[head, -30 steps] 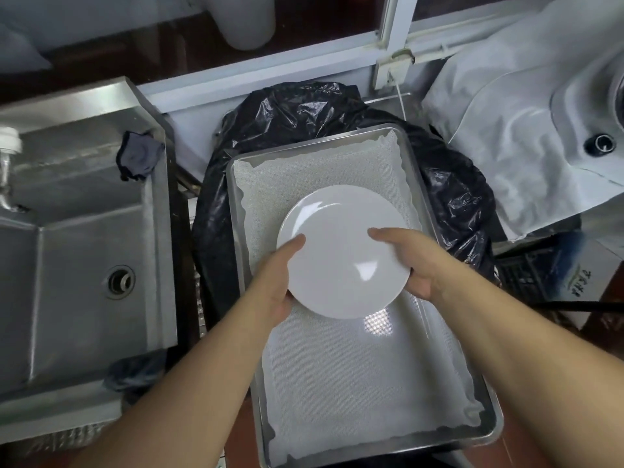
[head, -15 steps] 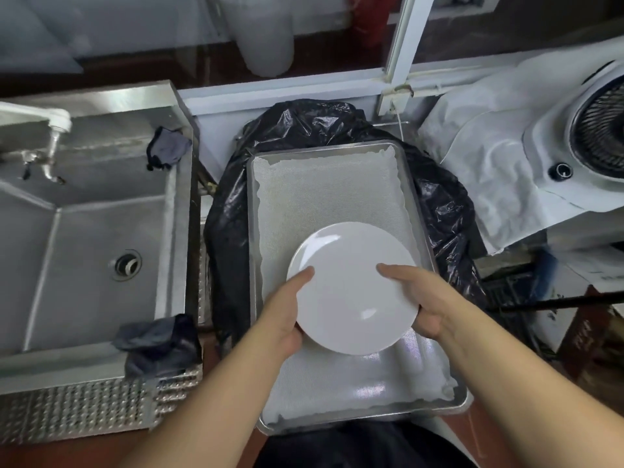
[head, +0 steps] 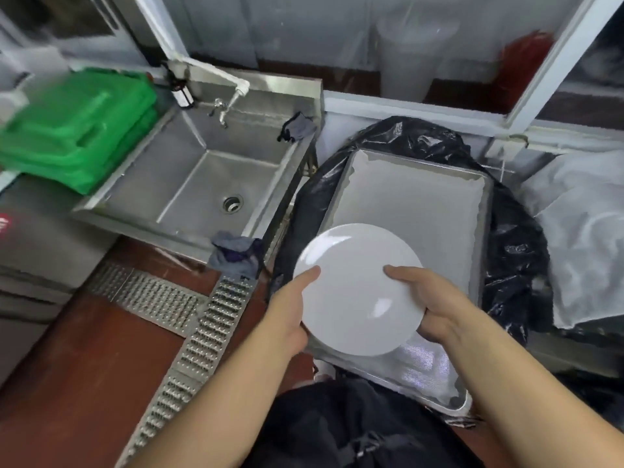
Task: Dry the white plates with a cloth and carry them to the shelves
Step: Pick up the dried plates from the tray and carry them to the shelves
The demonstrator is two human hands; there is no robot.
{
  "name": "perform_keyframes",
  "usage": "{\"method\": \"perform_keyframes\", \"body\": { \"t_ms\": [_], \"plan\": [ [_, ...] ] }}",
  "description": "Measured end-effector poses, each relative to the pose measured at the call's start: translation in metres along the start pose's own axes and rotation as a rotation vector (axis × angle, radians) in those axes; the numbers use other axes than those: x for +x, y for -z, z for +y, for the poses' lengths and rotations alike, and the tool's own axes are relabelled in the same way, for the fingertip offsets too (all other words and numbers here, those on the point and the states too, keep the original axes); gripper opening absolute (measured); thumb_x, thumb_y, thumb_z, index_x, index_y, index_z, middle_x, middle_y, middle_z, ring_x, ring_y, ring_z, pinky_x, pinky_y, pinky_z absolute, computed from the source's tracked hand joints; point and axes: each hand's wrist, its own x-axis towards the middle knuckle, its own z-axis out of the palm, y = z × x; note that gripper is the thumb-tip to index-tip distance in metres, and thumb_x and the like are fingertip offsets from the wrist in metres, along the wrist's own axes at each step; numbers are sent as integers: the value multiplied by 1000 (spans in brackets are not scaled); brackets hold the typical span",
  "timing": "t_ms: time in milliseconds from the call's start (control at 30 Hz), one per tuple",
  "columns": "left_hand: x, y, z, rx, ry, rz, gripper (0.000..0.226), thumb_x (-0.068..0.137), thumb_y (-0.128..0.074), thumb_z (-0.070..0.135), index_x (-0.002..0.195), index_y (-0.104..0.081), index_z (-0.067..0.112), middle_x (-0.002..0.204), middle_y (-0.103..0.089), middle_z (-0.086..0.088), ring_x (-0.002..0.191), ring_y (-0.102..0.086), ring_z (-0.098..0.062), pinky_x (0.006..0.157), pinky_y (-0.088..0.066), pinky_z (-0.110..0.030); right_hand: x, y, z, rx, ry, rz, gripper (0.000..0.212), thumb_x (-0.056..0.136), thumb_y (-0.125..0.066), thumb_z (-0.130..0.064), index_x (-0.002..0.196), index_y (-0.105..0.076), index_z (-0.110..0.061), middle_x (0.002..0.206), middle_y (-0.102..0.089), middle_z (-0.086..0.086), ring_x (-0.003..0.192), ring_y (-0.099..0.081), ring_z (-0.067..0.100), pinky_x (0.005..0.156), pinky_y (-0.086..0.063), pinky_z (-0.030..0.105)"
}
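A round white plate is held in the air between both hands, over the near left corner of a metal tray. My left hand grips its left rim, thumb on top. My right hand grips the right rim, thumb lying on the plate's face. The tray is lined with a white cloth and rests on a bin covered by a black bag. The fingers under the plate are hidden.
A steel sink with a tap stands to the left, dark rags on its edges. Green boards lie at far left. A metal floor grate runs over the red floor. A white sheet covers something at right.
The plate, held in both hands, has come off the tray middle toward me and to the left. The view has swung left, bringing the sink, grate and green boards into sight.
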Motion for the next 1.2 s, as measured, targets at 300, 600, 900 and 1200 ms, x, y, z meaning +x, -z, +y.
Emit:
{"method": "perform_keyframes", "body": {
  "t_ms": [300,600,900,1200],
  "plan": [
    [-68,89,-33,-278,-139,191,38,92,-75,37,123,-73,16,115,-79,-12,112,-73,-38,109,-50,-58,-25,-81,34,-286,-72,-243,52,79,-85,-17,127,-70,-7,115,-79,17,104,-77,41,99,-57,60],
    [-141,210,-66,-541,-234,372,32,91,-78,38,117,-77,19,112,-80,-10,110,-74,-37,106,-51,-58,-58,-204,107,-545,-143,-454,46,84,-80,-15,127,-71,-5,115,-78,21,105,-75,45,88,-61,56],
    [-219,337,-107,-729,-328,573,36,87,-81,35,119,-76,19,110,-81,-5,109,-74,-34,104,-53,-56,-97,-325,215,-811,-168,-620,45,76,-90,-22,117,-76,-12,108,-80,16,93,-77,45,80,-62,63],
    [-268,427,-137,-995,-384,786,38,91,-76,36,123,-72,17,111,-81,-10,107,-74,-39,90,-61,-55,-127,-449,310,-1080,-290,-824,34,87,-81,-22,119,-74,-11,106,-81,16,88,-79,38,70,-63,46]
  ]
}}
